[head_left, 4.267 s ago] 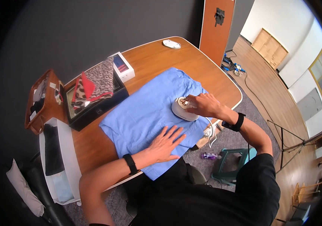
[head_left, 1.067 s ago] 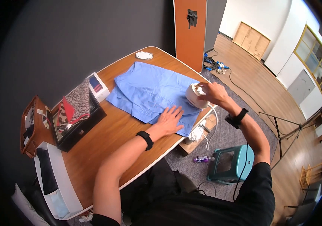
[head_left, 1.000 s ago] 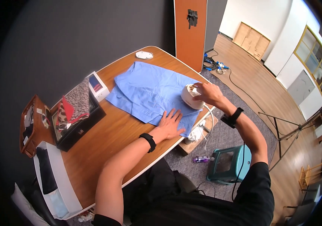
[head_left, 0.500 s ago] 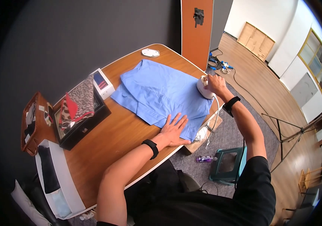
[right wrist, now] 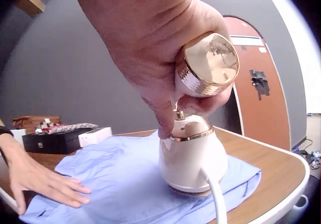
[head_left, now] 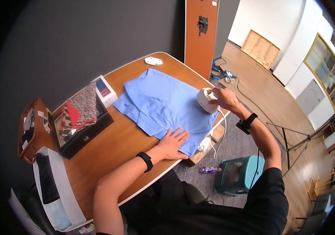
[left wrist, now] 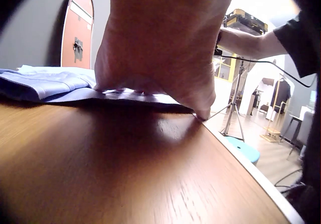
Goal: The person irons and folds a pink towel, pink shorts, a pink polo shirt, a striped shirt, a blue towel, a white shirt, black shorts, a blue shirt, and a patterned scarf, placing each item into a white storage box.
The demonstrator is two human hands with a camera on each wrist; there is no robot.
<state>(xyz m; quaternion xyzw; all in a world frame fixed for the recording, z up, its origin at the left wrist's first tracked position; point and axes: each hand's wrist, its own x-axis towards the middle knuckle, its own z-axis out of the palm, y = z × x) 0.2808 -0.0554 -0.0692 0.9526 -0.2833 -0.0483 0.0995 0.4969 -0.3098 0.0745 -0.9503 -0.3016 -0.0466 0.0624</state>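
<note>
A blue shirt lies spread on the wooden table, with creases and folds along its left side. My right hand grips the handle of a small white iron with gold trim. In the right wrist view the iron stands on the blue cloth, its white cord trailing off from the base. My left hand rests with fingers spread on the near edge of the shirt, the thumb by the table's edge. Its fingertips are mostly hidden in the left wrist view.
To the left stand a black box with a patterned scarf, a brown bag and a white tray. A white box and a white plate sit farther back. A teal stool stands below right.
Since the oldest frame the shirt has shifted toward the table's far right. The iron slid to the shirt's right edge half a second ago and is now slightly back left. My left hand stays on the cloth.
</note>
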